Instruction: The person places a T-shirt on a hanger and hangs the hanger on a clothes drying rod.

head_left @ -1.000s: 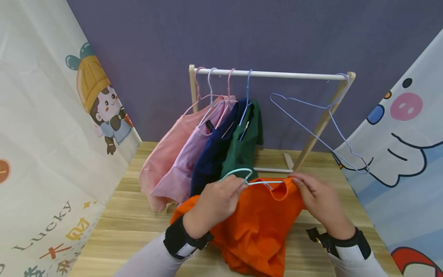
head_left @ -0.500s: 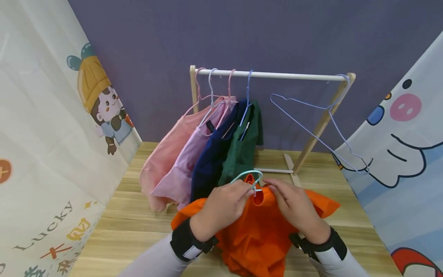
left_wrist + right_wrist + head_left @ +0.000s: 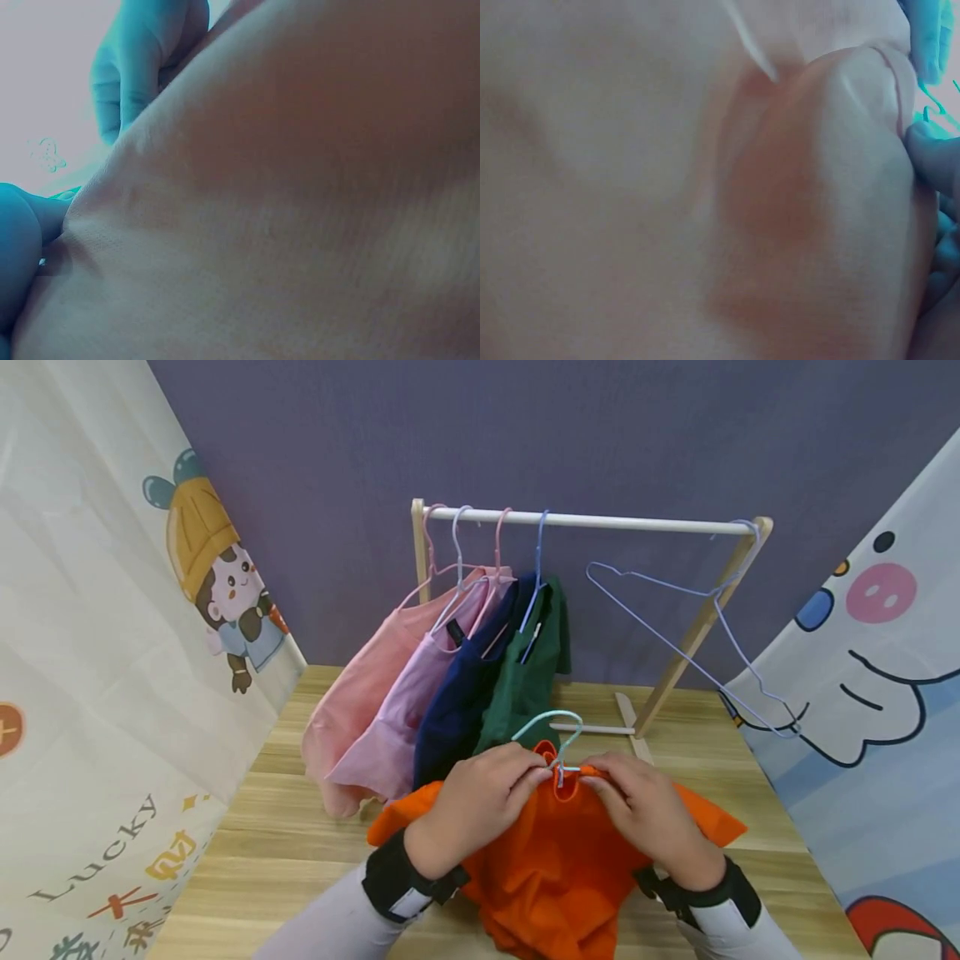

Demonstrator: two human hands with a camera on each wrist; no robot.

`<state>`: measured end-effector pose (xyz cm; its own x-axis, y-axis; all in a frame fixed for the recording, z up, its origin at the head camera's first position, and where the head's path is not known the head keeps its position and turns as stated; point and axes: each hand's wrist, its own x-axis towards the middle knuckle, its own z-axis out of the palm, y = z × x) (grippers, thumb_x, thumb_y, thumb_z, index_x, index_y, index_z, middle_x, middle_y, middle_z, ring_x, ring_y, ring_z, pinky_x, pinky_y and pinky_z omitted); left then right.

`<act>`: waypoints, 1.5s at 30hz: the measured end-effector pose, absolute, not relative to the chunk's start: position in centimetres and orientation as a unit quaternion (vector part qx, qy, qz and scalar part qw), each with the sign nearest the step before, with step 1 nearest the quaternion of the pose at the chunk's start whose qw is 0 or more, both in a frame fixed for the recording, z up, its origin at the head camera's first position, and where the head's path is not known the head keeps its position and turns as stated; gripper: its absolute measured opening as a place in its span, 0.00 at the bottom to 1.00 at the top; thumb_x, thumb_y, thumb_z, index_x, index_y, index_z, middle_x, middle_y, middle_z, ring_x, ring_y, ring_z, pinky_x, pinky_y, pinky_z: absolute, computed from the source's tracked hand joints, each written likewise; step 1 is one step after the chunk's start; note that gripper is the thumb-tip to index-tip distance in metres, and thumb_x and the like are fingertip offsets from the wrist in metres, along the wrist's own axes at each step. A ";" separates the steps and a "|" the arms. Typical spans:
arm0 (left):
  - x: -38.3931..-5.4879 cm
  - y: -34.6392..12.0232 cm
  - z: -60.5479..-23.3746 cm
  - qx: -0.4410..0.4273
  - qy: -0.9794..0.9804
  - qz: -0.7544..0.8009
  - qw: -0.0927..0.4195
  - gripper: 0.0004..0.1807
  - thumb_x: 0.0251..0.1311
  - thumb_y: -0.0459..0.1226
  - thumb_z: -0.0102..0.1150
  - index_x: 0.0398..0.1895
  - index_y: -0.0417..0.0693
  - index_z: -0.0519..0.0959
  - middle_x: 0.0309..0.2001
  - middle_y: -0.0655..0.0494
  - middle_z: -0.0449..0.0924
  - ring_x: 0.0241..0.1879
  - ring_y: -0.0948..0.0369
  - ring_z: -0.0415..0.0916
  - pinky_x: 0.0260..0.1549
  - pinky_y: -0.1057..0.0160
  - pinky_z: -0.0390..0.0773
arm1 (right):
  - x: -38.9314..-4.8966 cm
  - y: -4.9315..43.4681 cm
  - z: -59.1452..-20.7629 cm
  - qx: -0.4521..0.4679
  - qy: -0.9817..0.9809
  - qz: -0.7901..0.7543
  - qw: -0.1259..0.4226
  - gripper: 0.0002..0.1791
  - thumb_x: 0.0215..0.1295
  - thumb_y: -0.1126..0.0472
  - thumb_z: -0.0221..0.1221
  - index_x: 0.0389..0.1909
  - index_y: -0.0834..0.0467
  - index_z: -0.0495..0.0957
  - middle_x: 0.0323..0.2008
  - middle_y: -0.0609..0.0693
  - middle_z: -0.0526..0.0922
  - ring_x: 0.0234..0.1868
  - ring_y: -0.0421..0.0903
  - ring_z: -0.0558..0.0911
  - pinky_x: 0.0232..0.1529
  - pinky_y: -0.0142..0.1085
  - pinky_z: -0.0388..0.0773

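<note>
An orange T-shirt (image 3: 555, 868) lies bunched on the table, its neckline facing away from me. A mint-green clothes hanger (image 3: 555, 712) sits in the neckline with its hook standing up out of the collar. My left hand (image 3: 480, 802) pinches the hanger just left of the hook, close against the collar. On the other side my right hand (image 3: 648, 810) pinches the collar edge of the shirt, a short piece of hanger arm showing beside its fingertips. Pale, washed-out cloth (image 3: 262, 210) fills most of both wrist views, with fingers at its edge. The hanger's lower parts are hidden inside the shirt.
Behind the hands stands a garment rack (image 3: 637, 522) with a white rail and wooden posts. Pink, lilac, navy and green garments (image 3: 525, 677) hang at its left. A bare lavender hanger (image 3: 660, 585) hangs at its right end. Printed curtains (image 3: 885, 693) flank the wooden table (image 3: 285, 860).
My right hand has come left from the shirt's right shoulder to the collar. The hanger and left hand have shifted slightly right, and the right sleeve now lies spread out to the right.
</note>
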<state>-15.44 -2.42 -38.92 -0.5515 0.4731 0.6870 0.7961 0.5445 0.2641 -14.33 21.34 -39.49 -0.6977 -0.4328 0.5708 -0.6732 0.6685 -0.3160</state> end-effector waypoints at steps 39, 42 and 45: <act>-15.5 -5.4 -38.7 -0.377 -0.814 -0.316 0.310 0.07 0.63 0.42 0.54 0.37 0.51 0.79 0.31 0.61 0.78 0.31 0.69 0.72 0.35 0.70 0.79 | -13.1 28.2 -39.7 0.276 -0.893 0.209 0.288 0.31 0.44 0.64 0.69 0.55 0.54 0.75 0.43 0.48 0.81 0.43 0.42 0.77 0.53 0.19 0.66; -15.5 -5.4 -38.8 -0.380 -0.813 -0.317 0.305 0.07 0.63 0.43 0.54 0.36 0.51 0.79 0.30 0.62 0.78 0.31 0.70 0.71 0.34 0.70 0.79 | -13.1 28.4 -40.1 0.275 -0.882 0.224 0.310 0.22 0.43 0.70 0.67 0.43 0.56 0.79 0.35 0.46 0.81 0.37 0.39 0.77 0.45 0.21 0.71; -15.5 -5.3 -38.9 -0.378 -0.816 -0.318 0.300 0.08 0.63 0.44 0.53 0.36 0.53 0.79 0.30 0.63 0.77 0.31 0.71 0.71 0.34 0.71 0.79 | -13.1 28.5 -40.4 0.272 -0.870 0.243 0.331 0.18 0.41 0.72 0.67 0.37 0.58 0.79 0.34 0.47 0.82 0.36 0.40 0.77 0.45 0.21 0.71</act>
<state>-15.49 -5.34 -38.92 -0.5345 0.4265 0.7296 0.8079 0.5115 0.2928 -13.06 28.55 -40.39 -0.6327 -0.3125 0.7086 -0.6347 0.7335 -0.2432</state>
